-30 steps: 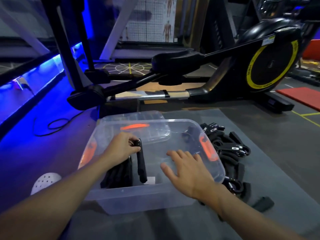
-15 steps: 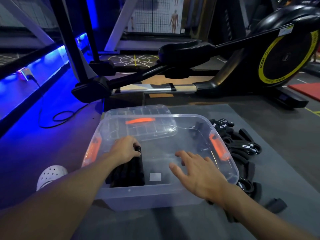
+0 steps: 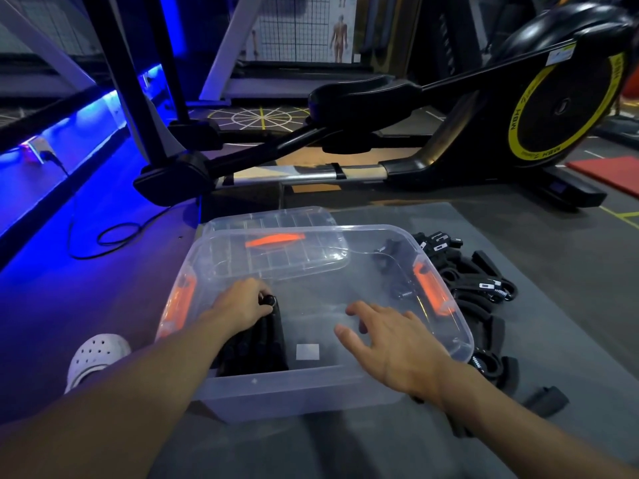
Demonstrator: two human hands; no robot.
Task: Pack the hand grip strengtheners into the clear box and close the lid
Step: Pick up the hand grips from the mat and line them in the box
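Packing, partway through by the look of things. Down inside the clear box (image 3: 276, 388), at its near-left corner, with the left hand (image 3: 238, 307): fingers curled round the coil end of a black hand grip strengthener (image 3: 269, 301), apparently seating it on end against the packed row (image 3: 256, 344) along the left wall. Over the middle of the box with the right hand (image 3: 397, 344): fingers spread and loose, holding nothing; whether touching the plastic below, cannot tell. Outside, just beside the right wall on the grey mat (image 3: 345, 444), a loose pile of strengtheners (image 3: 484, 285) not yet packed, so a good way from done. At the far-left edge, the lid (image 3: 269, 219) off, lying behind or partly under the box; cannot tell which. Next, most likely: let go with the left once seated snugly, reach right across the rim for another from the pile, and stand it close beside the row to save room. Closing only after emptying the pile.
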